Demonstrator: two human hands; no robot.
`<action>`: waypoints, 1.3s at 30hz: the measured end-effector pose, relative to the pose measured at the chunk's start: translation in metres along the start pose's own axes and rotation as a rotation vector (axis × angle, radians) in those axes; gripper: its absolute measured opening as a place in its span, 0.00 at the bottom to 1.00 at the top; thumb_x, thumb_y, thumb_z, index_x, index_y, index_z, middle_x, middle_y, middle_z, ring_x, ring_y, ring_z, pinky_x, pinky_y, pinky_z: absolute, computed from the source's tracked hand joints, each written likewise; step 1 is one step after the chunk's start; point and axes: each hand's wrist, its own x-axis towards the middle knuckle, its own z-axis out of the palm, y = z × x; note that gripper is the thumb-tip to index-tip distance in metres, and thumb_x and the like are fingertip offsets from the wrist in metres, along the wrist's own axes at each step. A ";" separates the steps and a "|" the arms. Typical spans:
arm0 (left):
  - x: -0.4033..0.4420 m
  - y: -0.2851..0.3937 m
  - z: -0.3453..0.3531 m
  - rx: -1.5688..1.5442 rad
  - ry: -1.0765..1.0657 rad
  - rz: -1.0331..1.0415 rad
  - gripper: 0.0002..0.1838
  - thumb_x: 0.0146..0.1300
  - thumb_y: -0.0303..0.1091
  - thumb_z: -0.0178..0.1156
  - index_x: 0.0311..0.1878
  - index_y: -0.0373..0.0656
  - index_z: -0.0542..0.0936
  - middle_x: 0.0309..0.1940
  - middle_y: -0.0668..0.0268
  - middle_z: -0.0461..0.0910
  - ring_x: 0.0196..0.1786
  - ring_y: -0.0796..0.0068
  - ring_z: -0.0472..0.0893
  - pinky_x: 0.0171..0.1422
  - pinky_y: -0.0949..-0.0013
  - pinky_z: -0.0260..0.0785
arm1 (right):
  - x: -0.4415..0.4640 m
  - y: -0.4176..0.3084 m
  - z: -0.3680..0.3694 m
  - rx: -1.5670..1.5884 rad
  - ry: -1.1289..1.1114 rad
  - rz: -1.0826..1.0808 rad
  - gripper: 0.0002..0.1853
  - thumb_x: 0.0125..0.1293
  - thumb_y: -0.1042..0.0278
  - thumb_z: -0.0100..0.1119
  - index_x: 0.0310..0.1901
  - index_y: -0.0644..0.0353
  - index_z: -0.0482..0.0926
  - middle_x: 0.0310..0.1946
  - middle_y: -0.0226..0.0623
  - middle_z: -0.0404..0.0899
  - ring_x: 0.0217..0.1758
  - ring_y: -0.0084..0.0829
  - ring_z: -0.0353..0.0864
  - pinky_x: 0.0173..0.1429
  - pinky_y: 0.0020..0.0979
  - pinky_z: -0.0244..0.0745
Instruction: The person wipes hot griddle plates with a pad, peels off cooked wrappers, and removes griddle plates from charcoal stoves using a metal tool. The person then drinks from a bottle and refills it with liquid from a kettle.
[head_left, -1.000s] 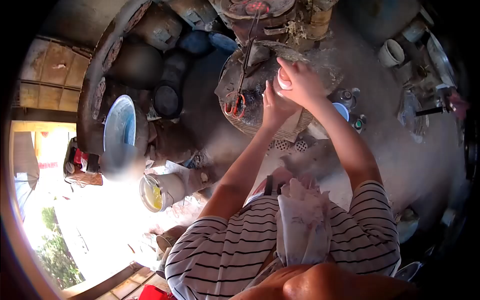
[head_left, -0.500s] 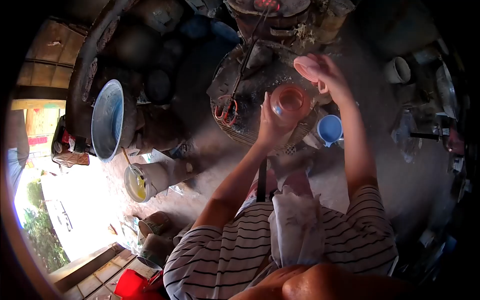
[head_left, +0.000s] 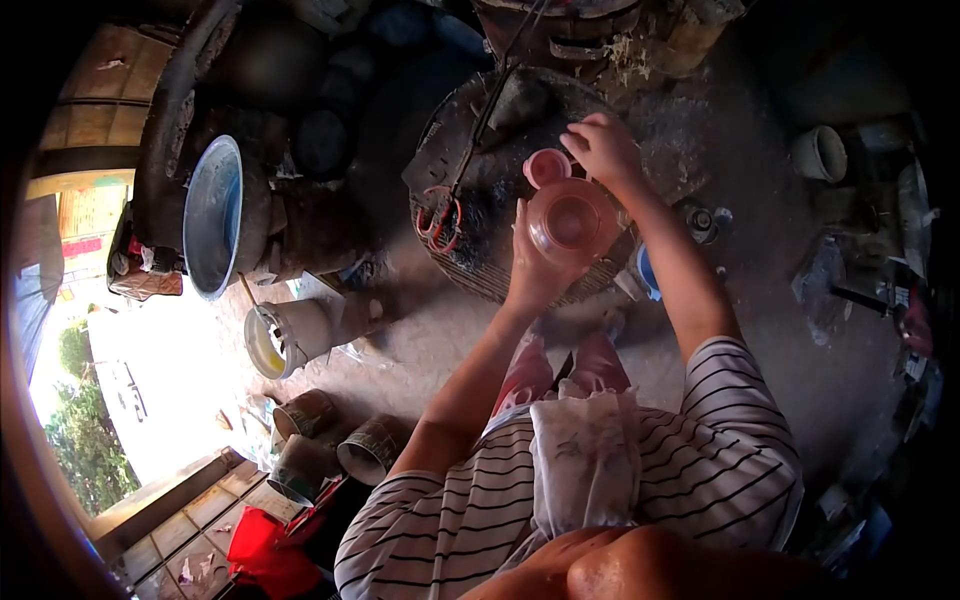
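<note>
A translucent pink jar (head_left: 585, 212), its round mouth facing up, sits in my left hand (head_left: 535, 255), whose fingers wrap round its left side. Just beyond the jar, a pink lid (head_left: 547, 168) rests over the round table (head_left: 465, 262); the jar partly covers it, and I cannot tell whether they touch. My right hand (head_left: 608, 155) hovers by the lid's right side, fingers loosely bent, with nothing visible in them. Left of these lie tongs (head_left: 440, 220) with orange-red handles on the dark tabletop.
A large metal basin (head_left: 213, 220) and a white bucket (head_left: 300, 335) stand to the left. Several dark pots (head_left: 370, 450) lie lower left, near a red item (head_left: 262, 555). A blue container (head_left: 648, 270) is partly hidden by my right forearm. A pale bucket (head_left: 820, 155) is far right.
My right hand has moved left and let go of the pink lid, which is now just beyond the jar. My left hand keeps hold of the jar. The view has shifted slightly.
</note>
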 end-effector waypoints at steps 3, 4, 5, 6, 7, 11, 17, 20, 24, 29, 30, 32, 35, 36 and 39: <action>0.002 0.008 -0.001 -0.132 0.022 -0.045 0.60 0.45 0.34 0.77 0.71 0.38 0.40 0.64 0.57 0.66 0.67 0.66 0.68 0.75 0.61 0.51 | -0.057 -0.011 -0.060 0.142 0.118 0.169 0.13 0.56 0.69 0.64 0.44 0.59 0.81 0.38 0.39 0.80 0.35 0.37 0.81 0.36 0.32 0.77; 0.002 0.010 0.000 -0.209 0.040 -0.079 0.59 0.44 0.34 0.77 0.71 0.38 0.42 0.64 0.58 0.66 0.67 0.66 0.68 0.74 0.61 0.53 | -0.083 -0.017 -0.074 0.220 0.038 0.341 0.15 0.55 0.74 0.64 0.46 0.58 0.81 0.38 0.39 0.80 0.33 0.35 0.81 0.36 0.31 0.77; 0.004 0.011 0.001 -0.186 0.048 -0.055 0.59 0.44 0.34 0.77 0.70 0.36 0.44 0.63 0.57 0.67 0.65 0.66 0.70 0.71 0.61 0.57 | -0.104 -0.022 -0.076 0.354 0.007 0.411 0.20 0.52 0.79 0.63 0.50 0.58 0.79 0.39 0.38 0.81 0.31 0.31 0.81 0.37 0.31 0.77; 0.007 0.012 0.001 -0.162 0.055 -0.031 0.58 0.43 0.34 0.78 0.70 0.35 0.46 0.61 0.56 0.68 0.63 0.65 0.72 0.67 0.62 0.61 | -0.120 -0.023 -0.070 0.446 -0.116 0.418 0.29 0.52 0.77 0.64 0.59 0.55 0.73 0.46 0.40 0.80 0.34 0.30 0.82 0.38 0.30 0.78; 0.010 0.013 0.000 -0.137 0.061 -0.004 0.58 0.42 0.34 0.78 0.70 0.34 0.47 0.60 0.55 0.69 0.61 0.64 0.73 0.64 0.62 0.65 | -0.125 -0.034 -0.067 0.503 -0.191 0.371 0.37 0.51 0.77 0.65 0.66 0.51 0.66 0.53 0.42 0.77 0.41 0.33 0.83 0.42 0.32 0.79; 0.011 0.040 -0.004 -0.184 0.010 -0.140 0.54 0.43 0.35 0.78 0.68 0.34 0.52 0.60 0.56 0.70 0.61 0.66 0.73 0.64 0.65 0.65 | -0.130 -0.048 -0.070 0.580 -0.274 0.360 0.40 0.50 0.77 0.66 0.68 0.49 0.63 0.58 0.42 0.74 0.55 0.36 0.79 0.46 0.32 0.81; -0.027 0.060 -0.013 -0.121 -0.009 -0.140 0.55 0.44 0.36 0.78 0.70 0.34 0.52 0.63 0.55 0.66 0.65 0.66 0.69 0.66 0.65 0.63 | -0.136 -0.092 -0.130 0.543 -0.129 0.292 0.40 0.50 0.78 0.67 0.67 0.50 0.64 0.61 0.40 0.72 0.58 0.37 0.77 0.46 0.28 0.80; -0.039 0.119 -0.041 -0.059 -0.036 -0.135 0.56 0.46 0.36 0.76 0.72 0.36 0.48 0.68 0.53 0.59 0.69 0.63 0.64 0.69 0.64 0.60 | -0.134 -0.134 -0.183 0.495 -0.038 0.220 0.40 0.50 0.75 0.70 0.67 0.54 0.64 0.60 0.41 0.73 0.59 0.39 0.76 0.47 0.30 0.80; -0.043 0.219 -0.077 -0.311 0.009 0.140 0.56 0.49 0.35 0.75 0.74 0.42 0.46 0.73 0.53 0.50 0.72 0.58 0.60 0.71 0.60 0.58 | -0.138 -0.194 -0.248 0.523 0.151 0.166 0.31 0.58 0.71 0.63 0.64 0.62 0.67 0.57 0.43 0.75 0.58 0.36 0.76 0.56 0.32 0.75; -0.038 0.267 -0.108 -0.141 0.046 0.571 0.55 0.48 0.35 0.75 0.74 0.44 0.48 0.74 0.52 0.47 0.73 0.53 0.57 0.72 0.55 0.56 | -0.129 -0.243 -0.306 0.359 0.471 -0.124 0.37 0.49 0.71 0.72 0.62 0.66 0.68 0.55 0.49 0.75 0.55 0.42 0.79 0.57 0.34 0.76; -0.038 0.275 -0.115 -0.139 0.035 0.608 0.55 0.48 0.35 0.75 0.74 0.45 0.49 0.74 0.51 0.47 0.73 0.52 0.57 0.73 0.54 0.55 | -0.129 -0.249 -0.313 0.337 0.499 -0.150 0.36 0.50 0.71 0.71 0.62 0.66 0.68 0.55 0.49 0.75 0.55 0.42 0.79 0.57 0.34 0.76; -0.037 0.297 -0.128 -0.136 0.016 0.684 0.54 0.48 0.35 0.75 0.74 0.47 0.50 0.74 0.51 0.46 0.74 0.51 0.55 0.73 0.53 0.54 | -0.132 -0.263 -0.325 0.321 0.560 -0.221 0.36 0.50 0.71 0.71 0.62 0.66 0.68 0.55 0.49 0.75 0.55 0.42 0.79 0.57 0.34 0.77; -0.039 0.327 -0.144 -0.137 -0.010 0.792 0.53 0.48 0.35 0.75 0.74 0.49 0.51 0.74 0.51 0.45 0.74 0.50 0.53 0.74 0.51 0.53 | -0.133 -0.278 -0.343 0.320 0.629 -0.317 0.36 0.50 0.71 0.71 0.62 0.66 0.68 0.55 0.49 0.75 0.55 0.42 0.79 0.57 0.34 0.77; -0.040 0.334 -0.147 -0.140 -0.010 0.821 0.53 0.48 0.35 0.75 0.74 0.50 0.51 0.74 0.51 0.45 0.74 0.50 0.53 0.74 0.51 0.53 | -0.132 -0.282 -0.349 0.315 0.652 -0.348 0.36 0.50 0.71 0.71 0.62 0.66 0.68 0.55 0.49 0.75 0.55 0.42 0.79 0.57 0.34 0.77; -0.044 0.350 -0.156 -0.146 -0.013 0.889 0.54 0.48 0.35 0.75 0.74 0.52 0.51 0.75 0.51 0.44 0.74 0.50 0.53 0.74 0.50 0.53 | -0.133 -0.296 -0.363 0.324 0.703 -0.430 0.36 0.50 0.71 0.71 0.62 0.65 0.68 0.55 0.49 0.76 0.55 0.42 0.79 0.56 0.34 0.77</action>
